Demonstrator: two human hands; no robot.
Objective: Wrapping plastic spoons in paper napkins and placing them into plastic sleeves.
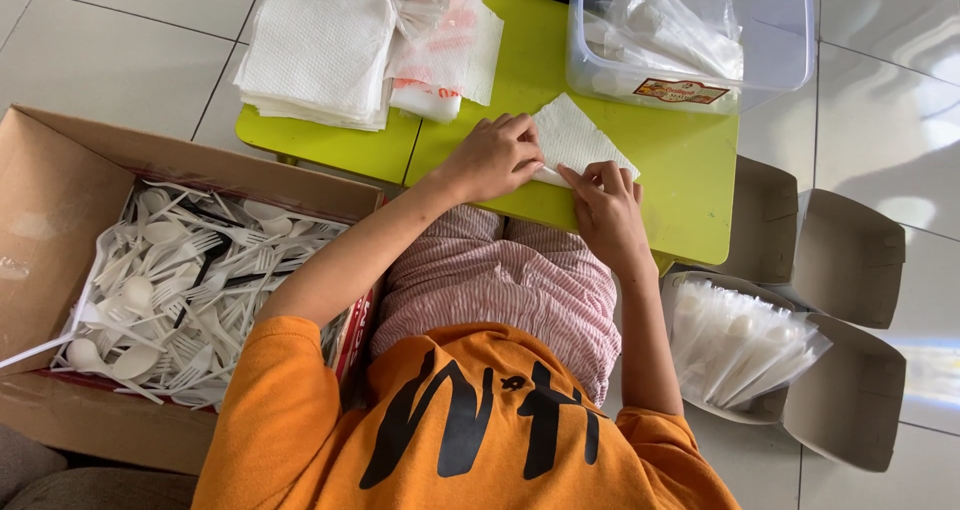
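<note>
Here, the left hand [495, 158] lies flat, fingers extended, pinning the white paper napkin [578, 140] to the green desk [690, 175]. The right hand [607, 205] pinches the napkin's near edge over what appears to be a white utensil, fingers curled and nearly closed, apparently to keep the fold tight.

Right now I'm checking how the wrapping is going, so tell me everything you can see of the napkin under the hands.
The napkin is a white, textured paper sheet, lying flat and set at an angle on the lime-green table, near its front edge. Its near edge looks folded or rolled over. The left hand presses its left side and the right hand pinches the near edge. What it wraps, if anything, is hidden.
</note>
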